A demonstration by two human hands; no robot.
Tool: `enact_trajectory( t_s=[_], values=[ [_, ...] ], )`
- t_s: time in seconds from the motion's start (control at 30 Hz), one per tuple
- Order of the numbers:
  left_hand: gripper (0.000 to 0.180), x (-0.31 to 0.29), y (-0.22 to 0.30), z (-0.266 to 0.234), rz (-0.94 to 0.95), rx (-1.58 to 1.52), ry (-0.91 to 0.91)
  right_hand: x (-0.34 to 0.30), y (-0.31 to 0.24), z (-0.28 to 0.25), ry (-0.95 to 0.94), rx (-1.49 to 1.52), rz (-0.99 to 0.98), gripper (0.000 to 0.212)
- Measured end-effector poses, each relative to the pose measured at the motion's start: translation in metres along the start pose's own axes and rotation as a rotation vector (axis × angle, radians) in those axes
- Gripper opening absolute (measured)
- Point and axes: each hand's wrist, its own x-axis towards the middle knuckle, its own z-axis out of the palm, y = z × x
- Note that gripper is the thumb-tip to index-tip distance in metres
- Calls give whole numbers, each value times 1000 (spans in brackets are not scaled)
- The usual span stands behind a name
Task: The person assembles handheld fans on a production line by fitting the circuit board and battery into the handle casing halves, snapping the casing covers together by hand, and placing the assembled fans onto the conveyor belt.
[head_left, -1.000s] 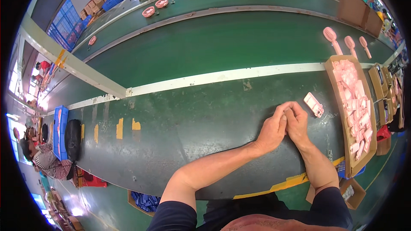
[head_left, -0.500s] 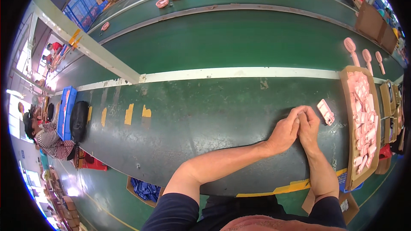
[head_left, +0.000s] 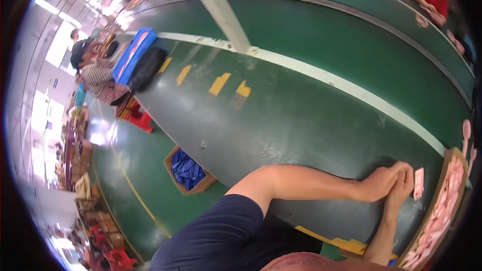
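My left hand (head_left: pixel 380 183) and my right hand (head_left: pixel 401 186) are clasped together over the right part of the dark green worktable (head_left: pixel 301 130). Both have curled fingers pressed against each other; anything between them is hidden. Just right of my knuckles lies a pink plastic part (head_left: pixel 418 184), flat and oblong, which neither hand appears to hold. Beyond it, along the right side, stands a long cardboard tray (head_left: pixel 448 163) heaped with similar pink pieces (head_left: pixel 442 211).
A green conveyor belt (head_left: pixel 346 45) runs behind the white rail (head_left: pixel 321 73), where a pale post (head_left: pixel 221 12) rises. At left are a blue bin (head_left: pixel 134 55), a black bag (head_left: pixel 148 69) and a seated co-worker (head_left: pixel 103 78). A box of blue parts (head_left: pixel 188 170) sits below the table edge.
My view has swung to the left, so the table appears tilted and the hands sit farther right in the picture. The hands remain clasped beside the pink part.
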Motion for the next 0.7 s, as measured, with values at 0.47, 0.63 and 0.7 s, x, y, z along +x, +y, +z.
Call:
enact_trajectory(
  t_s=[0.47,0.63,0.7],
  values=[
    [35,-4,-10,-3,25,75,22,3,-9,7,-36,-23,49,23],
    [48,-8,-19,2,19,145,112,2,-4,15,9,119,83,25],
    [48,-7,-17,1,15,142,99,3,0,13,4,107,74,25]
  ],
)
